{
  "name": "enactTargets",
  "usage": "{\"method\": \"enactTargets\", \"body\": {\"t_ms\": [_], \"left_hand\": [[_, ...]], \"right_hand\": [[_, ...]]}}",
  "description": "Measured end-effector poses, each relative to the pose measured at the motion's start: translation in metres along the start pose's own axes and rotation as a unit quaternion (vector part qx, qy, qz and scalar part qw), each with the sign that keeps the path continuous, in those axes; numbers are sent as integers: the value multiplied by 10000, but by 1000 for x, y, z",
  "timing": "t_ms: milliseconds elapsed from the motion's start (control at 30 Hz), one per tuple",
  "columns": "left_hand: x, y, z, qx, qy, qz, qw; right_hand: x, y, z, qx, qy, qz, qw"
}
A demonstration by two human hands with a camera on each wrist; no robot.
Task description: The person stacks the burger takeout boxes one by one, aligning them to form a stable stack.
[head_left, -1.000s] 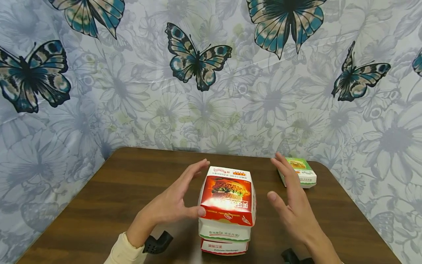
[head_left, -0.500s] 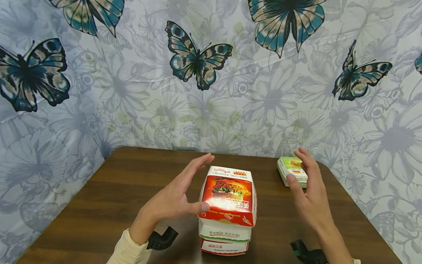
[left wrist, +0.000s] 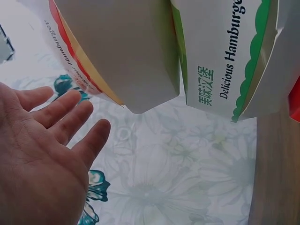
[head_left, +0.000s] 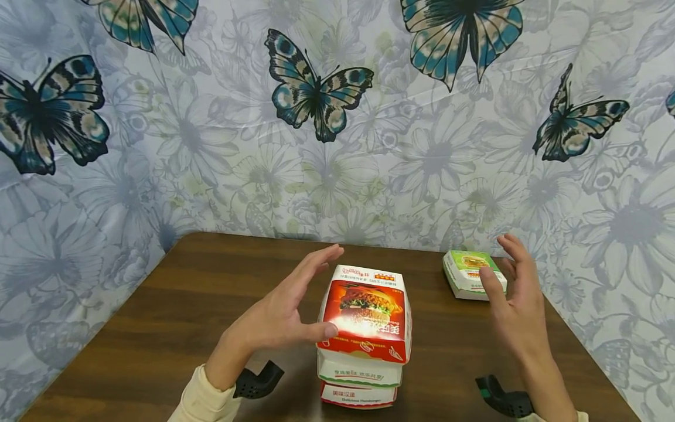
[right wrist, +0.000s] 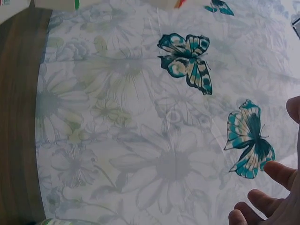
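Three burger boxes stand stacked near the front middle of the table. A red burger box (head_left: 365,316) is on top, a white burger box with green trim (head_left: 360,370) under it, and a white and red burger box (head_left: 358,395) at the bottom. My left hand (head_left: 279,316) is spread at the stack's left side, its thumb overlapping the red box in the head view. The left wrist view shows that hand (left wrist: 47,145) with fingers extended, apart from the boxes. Back right, a green and white burger box (head_left: 469,278) lies alone. My right hand (head_left: 519,310) is raised in front and right of it, fingers loosely bent, thumb overlapping its corner.
The dark wooden table (head_left: 211,305) ends against a hanging cloth (head_left: 221,146) printed with butterflies and flowers. Black wrist mounts (head_left: 258,380) sit below both hands.
My right hand has moved right, from beside the stack and over the small green box to that box's right side, uncovering its top. The left hand has shifted slightly; the stack stays put.
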State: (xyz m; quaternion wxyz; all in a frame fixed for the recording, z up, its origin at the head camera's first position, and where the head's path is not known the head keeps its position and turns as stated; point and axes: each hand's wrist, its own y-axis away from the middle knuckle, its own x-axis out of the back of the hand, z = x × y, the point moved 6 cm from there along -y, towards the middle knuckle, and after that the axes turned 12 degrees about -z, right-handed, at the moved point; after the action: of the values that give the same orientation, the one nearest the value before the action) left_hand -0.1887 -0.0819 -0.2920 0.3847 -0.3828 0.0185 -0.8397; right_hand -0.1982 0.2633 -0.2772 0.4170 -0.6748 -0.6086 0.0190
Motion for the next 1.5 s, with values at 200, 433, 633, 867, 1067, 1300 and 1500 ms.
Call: {"method": "enactTargets", "body": {"t_ms": [200, 433, 633, 867, 1067, 1300, 1500], "left_hand": [[-1, -1, -1, 39, -50, -48, 10000], [-1, -1, 0, 89, -15, -49, 9999], [-1, -1, 0, 112, -46, -31, 9999], [-3, -1, -2, 221, -23, -47, 9997], [-2, 0, -1, 258, -22, -50, 9997], [-3, 0, -2, 258, -41, -59, 9996], [-3, 0, -2, 267, -29, -64, 9996]], "right_hand": [[7, -5, 15, -97, 105, 211, 9997], [8, -9, 39, -550, 154, 368, 9977], [6, -11, 54, -657, 159, 568, 9961], [4, -14, 73, -708, 339, 808, 9936], [3, -12, 90, -920, 453, 859, 9910], [1, -9, 112, -1209, 628, 1018, 9854], [-2, -4, 131, -1444, 651, 1071, 9815]]}}
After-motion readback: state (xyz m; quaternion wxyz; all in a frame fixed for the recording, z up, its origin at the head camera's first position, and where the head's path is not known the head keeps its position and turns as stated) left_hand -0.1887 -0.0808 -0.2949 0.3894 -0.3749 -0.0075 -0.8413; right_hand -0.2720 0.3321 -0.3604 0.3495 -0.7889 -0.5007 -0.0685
